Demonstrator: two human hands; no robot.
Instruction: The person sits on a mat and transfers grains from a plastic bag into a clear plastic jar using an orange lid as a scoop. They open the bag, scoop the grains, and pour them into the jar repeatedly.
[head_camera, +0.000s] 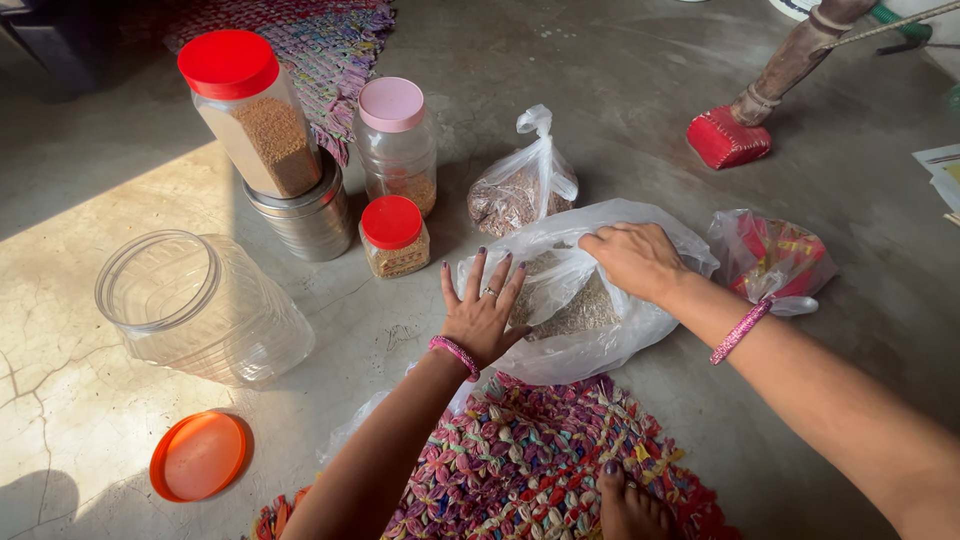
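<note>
A clear plastic bag of pale grain (585, 310) is pressed by the spread-open left hand (485, 315) and apparently gripped by the right hand (635, 260) on the concrete floor (560, 110).

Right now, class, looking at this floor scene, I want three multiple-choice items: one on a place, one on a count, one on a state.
1. Where does the orange lid lie?
A. On the big clear jar
B. On the floor beside the big clear jar
C. On the woven mat

2. How many containers wear a red lid?
A. One
B. Two
C. Four

3. How does the big clear jar stand?
A. Open and empty
B. Capped and full
C. Open and full of grain

Answers:
1 B, the lid rests flat on the concrete floor, apart from the jar.
2 B, the tall red-lidded jar and the small red-lidded jar; a third has a pink lid.
3 A, its mouth is bare and nothing shows inside.

Both the left hand and right hand rest on the plastic bag of grain.
</note>
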